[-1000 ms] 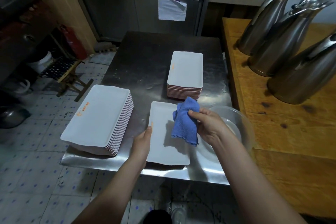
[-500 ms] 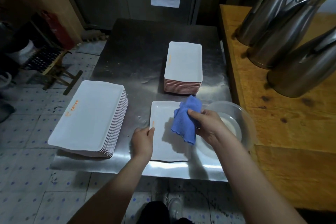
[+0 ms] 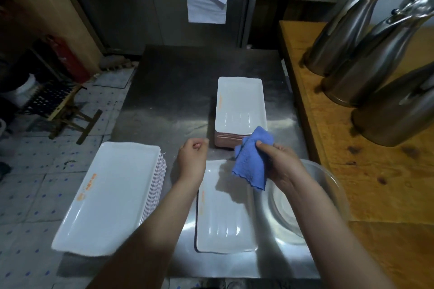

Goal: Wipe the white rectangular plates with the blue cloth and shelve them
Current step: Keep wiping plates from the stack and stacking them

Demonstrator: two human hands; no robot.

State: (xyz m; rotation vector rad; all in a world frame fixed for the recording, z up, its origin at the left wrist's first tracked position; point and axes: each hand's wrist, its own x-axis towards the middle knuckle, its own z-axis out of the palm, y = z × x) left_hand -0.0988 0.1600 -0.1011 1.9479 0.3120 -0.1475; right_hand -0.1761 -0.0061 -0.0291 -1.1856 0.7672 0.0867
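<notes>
The right hand (image 3: pixel 281 166) pinches a crumpled blue cloth (image 3: pixel 252 162) between thumb and fingers. The cloth hangs over the far end of a single white rectangular plate (image 3: pixel 223 220), and whether it touches the plate cannot be told. At nine o'clock from the cloth the left hand (image 3: pixel 192 157) hovers with fingers loosely curled, holding nothing. The single plate lies flat on the grey steel table (image 3: pixel 173 91), an orange mark along its left rim. At twelve o'clock from the cloth stands a stack of white rectangular plates (image 3: pixel 240 103) with pinkish edges. At eight o'clock a stack of larger white plates (image 3: pixel 112 195) sits at the table's left edge. At four o'clock from the right hand, just beside the single plate, is a clear glass bowl (image 3: pixel 338 190) — its contents cannot be made out. At two o'clock, three tall steel jugs (image 3: pixel 375 54) stand on an orange-brown wooden counter (image 3: pixel 366 183).
</notes>
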